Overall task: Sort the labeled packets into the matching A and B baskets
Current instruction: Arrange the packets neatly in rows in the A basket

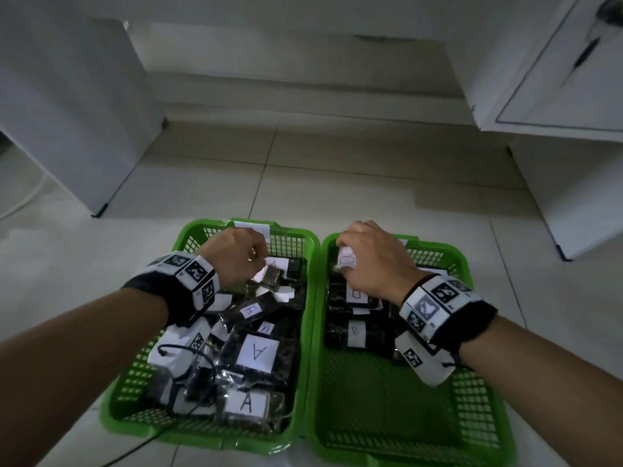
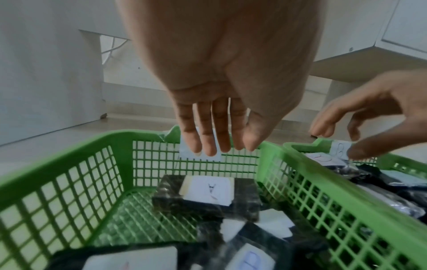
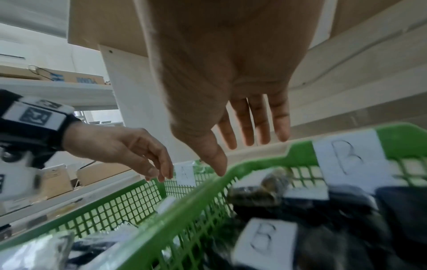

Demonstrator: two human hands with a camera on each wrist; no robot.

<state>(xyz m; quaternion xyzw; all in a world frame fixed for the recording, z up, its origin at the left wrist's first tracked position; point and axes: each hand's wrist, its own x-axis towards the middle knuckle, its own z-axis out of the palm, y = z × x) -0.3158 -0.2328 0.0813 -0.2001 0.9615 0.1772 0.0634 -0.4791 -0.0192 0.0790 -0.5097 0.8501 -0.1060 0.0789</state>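
Two green mesh baskets sit side by side on the floor. The left A basket [image 1: 188,232] [image 2: 69,173] holds several dark packets with white A labels [image 1: 257,352] [image 2: 208,195]. The right B basket [image 1: 455,259] [image 3: 254,164] holds B packets [image 1: 356,333] [image 3: 265,239] in its far half. My left hand [image 1: 249,254] [image 2: 217,138] hovers over the far end of the A basket, fingers straight and empty. My right hand [image 1: 357,251] [image 3: 242,142] hovers over the far left of the B basket above a B packet [image 1: 347,258], also with straight, empty fingers.
White cabinets stand at the left [image 1: 77,112] and the right [image 1: 556,96] on the tiled floor [image 1: 303,180]. A black cable [image 1: 135,449] runs out from under the A basket's near edge. The near half of the B basket shows bare mesh [image 1: 387,416].
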